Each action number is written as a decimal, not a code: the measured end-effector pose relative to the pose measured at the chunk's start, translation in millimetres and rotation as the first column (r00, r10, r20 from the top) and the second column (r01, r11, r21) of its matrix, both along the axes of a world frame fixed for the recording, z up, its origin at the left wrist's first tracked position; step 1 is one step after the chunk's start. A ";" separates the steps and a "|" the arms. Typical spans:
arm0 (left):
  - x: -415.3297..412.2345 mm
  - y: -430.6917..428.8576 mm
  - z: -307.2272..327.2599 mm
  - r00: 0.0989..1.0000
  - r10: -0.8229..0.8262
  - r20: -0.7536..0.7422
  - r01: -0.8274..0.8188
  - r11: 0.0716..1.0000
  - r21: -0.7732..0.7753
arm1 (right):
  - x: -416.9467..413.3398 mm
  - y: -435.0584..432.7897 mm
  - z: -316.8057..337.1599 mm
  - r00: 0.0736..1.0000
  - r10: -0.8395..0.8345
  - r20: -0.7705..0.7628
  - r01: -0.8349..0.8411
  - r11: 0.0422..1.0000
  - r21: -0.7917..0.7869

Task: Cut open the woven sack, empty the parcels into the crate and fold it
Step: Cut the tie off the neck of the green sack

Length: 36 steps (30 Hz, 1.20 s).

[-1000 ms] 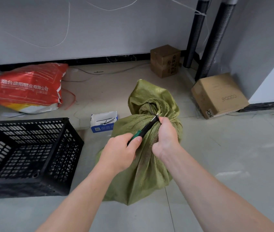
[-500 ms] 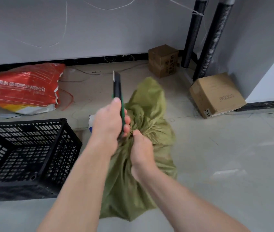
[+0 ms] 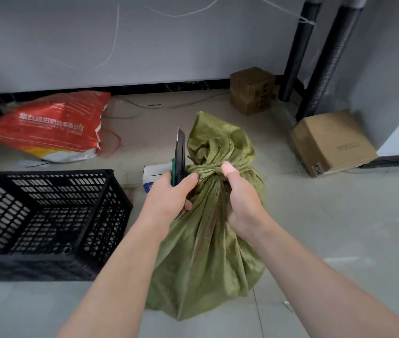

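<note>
A green woven sack (image 3: 208, 259) stands upright on the floor in the middle, its neck tied shut with a knot (image 3: 209, 170). My right hand (image 3: 241, 200) grips the sack just under the knot. My left hand (image 3: 169, 196) holds a black and green utility knife (image 3: 179, 158), blade pointing up, just left of the knot. A black plastic crate (image 3: 110, 215) sits on the floor to the left. No parcels show; the sack hides its contents.
A red printed bag (image 3: 49, 130) lies at the back left. A small white and blue box (image 3: 153, 176) sits behind my left hand. Two cardboard boxes (image 3: 252, 90) (image 3: 330, 142) and black poles (image 3: 325, 59) stand at the back right by the wall.
The knife left the knot and swung upright in my left hand, then came down beside the tie. My right hand shifted its hold on the sack's neck.
</note>
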<state>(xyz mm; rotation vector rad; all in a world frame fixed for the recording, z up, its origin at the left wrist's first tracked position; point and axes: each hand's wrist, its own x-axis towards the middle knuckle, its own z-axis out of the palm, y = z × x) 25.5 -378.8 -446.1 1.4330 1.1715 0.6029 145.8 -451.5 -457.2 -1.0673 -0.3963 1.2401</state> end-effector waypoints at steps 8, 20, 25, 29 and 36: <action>0.9 -2.7 -4.3 0.977 -0.044 0.210 0.033 0.998 0.057 | 30.0 -13.8 -1.9 0.931 0.191 0.312 -0.200 0.980 -0.002; 17.2 5.9 -38.7 0.991 0.105 0.080 -0.112 0.989 0.093 | 76.7 -18.6 27.7 0.294 0.473 0.830 -0.017 0.871 -0.491; 8.5 38.5 -41.1 0.980 0.069 0.185 -0.065 0.997 -0.028 | 69.7 6.1 37.1 0.307 0.390 0.868 0.049 0.905 -0.423; 4.6 63.0 -44.8 0.978 0.024 0.206 0.013 0.985 -0.175 | 57.4 28.3 77.6 0.075 0.538 0.840 0.068 0.838 -0.542; 0.3 83.1 -48.2 0.992 0.000 0.128 0.041 0.949 -0.314 | 21.0 82.4 173.3 -0.242 0.657 0.714 0.298 0.751 -0.590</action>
